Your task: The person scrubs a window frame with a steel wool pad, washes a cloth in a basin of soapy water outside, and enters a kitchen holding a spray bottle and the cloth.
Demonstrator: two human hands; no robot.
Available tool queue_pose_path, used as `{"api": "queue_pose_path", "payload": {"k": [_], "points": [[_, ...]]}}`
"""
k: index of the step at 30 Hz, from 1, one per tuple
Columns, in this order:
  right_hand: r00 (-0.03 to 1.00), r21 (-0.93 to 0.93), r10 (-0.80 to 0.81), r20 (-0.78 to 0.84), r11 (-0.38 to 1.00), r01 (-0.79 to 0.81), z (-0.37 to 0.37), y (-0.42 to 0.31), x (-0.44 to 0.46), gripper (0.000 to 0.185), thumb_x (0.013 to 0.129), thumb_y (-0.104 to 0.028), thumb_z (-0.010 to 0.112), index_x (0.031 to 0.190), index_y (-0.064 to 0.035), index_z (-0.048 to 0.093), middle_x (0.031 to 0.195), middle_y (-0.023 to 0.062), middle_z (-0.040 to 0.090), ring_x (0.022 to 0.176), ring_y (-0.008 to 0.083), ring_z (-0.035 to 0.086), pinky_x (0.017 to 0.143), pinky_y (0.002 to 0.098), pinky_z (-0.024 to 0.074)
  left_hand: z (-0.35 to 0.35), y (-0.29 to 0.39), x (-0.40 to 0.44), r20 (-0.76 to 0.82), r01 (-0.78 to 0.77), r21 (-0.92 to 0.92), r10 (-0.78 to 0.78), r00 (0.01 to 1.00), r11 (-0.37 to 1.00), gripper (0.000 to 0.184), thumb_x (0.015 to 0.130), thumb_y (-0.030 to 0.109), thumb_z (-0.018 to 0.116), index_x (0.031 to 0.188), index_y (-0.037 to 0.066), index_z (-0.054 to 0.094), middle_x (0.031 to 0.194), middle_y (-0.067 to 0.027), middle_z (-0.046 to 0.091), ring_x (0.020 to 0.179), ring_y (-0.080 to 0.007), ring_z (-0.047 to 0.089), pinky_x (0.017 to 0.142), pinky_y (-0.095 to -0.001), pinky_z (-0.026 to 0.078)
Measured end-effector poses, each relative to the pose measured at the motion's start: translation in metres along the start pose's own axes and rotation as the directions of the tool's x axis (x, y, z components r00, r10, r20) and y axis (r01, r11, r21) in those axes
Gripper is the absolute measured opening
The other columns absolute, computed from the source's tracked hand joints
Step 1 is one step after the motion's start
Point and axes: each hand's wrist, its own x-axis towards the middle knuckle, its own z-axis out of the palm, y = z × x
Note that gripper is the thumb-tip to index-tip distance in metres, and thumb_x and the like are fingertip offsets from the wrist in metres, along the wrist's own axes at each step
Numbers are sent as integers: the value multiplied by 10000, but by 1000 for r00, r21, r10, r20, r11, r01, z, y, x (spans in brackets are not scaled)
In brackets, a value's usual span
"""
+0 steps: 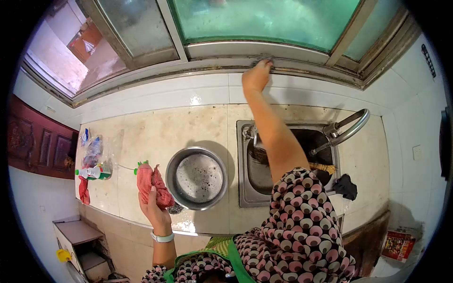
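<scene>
My left hand [155,210], with a pale band at its wrist, is closed around a crumpled red cloth [153,184] above the counter, left of a metal pot [224,181]. A small green piece [140,166] shows at the cloth's upper end; I cannot tell what it belongs to. The pot holds foamy water with dark specks. Stretched far forward, my right hand [257,77] presses a grey wire scrubber [262,58] onto the dirty window track [302,71]. My fingers partly hide the scrubber. Another dark scouring pad [176,208] lies by the pot's lower left side.
Under my right arm is a steel sink [243,188] with a curved faucet [361,123] and a straw brush [323,167]. A black cloth [345,187] lies right of it. At the counter's left are bottles [99,172], plastic bags [93,151] and a red rag [84,190].
</scene>
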Motion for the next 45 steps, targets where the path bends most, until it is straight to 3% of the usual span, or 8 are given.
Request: {"api": "queue_pose_path", "payload": {"k": [6,9,14,15,19,22,40,45], "points": [[932,71,-358,47,932,355,7,13,-11,204,743,-115,593,904,-52,485,919,173,506,827,342,543,684,413,464,13,8,-8,21,-52,26,51,998,998,290,815,44,528,1093,-12,471,1043,-79,539,911,-153,538,778,-281,447],[874,71,-459,159,888,454,-3,26,16,245,716,-122,621,915,-55,494,870,165,521,795,357,537,681,440,451,26,11,-12,12,-71,39,70,997,997,297,812,46,532,1095,-18,470,1041,-79,539,907,-157,540,781,-284,448],[872,-3,-488,-35,873,488,-25,90,53,123,662,-43,577,749,-54,491,819,132,535,763,325,540,641,418,455,29,5,-10,-13,-59,44,59,998,997,367,822,68,519,1168,-24,440,1105,-93,518,968,-177,527,821,-292,443],[781,-46,-609,-135,792,609,-29,106,64,144,638,-34,581,745,-59,489,793,138,527,750,332,517,632,437,435,28,4,-10,-39,-59,40,61,997,997,367,822,68,519,1168,-24,440,1105,-93,518,968,-177,527,821,-292,443],[811,-162,-584,-33,804,573,-50,102,65,170,622,-82,636,709,-47,494,764,133,525,725,344,493,635,435,411,16,-2,-4,-53,-30,-55,27,998,998,261,802,20,549,1054,4,486,993,-63,550,868,-122,531,772,-253,433],[694,46,-720,-19,693,720,-32,83,58,143,631,-82,642,713,-39,534,740,129,550,735,335,511,649,415,420,-2,-11,2,-103,-29,-66,22,994,997,254,803,17,545,1051,3,487,993,-61,549,869,-118,531,773,-251,431],[448,106,-871,202,475,874,65,-64,-35,69,712,-59,536,703,-42,603,775,104,555,804,275,514,744,354,444,-44,-1,17,-142,-31,-23,27,990,999,262,811,43,551,1060,-1,484,989,-56,550,860,-111,526,760,-242,427],[510,63,-829,231,535,842,85,-95,-62,95,698,-30,522,714,-47,614,822,80,552,828,250,518,725,350,460,-47,5,7,-161,-34,39,40,986,999,361,827,59,516,1171,-24,442,1093,-82,533,970,-162,530,829,-280,433]]}}
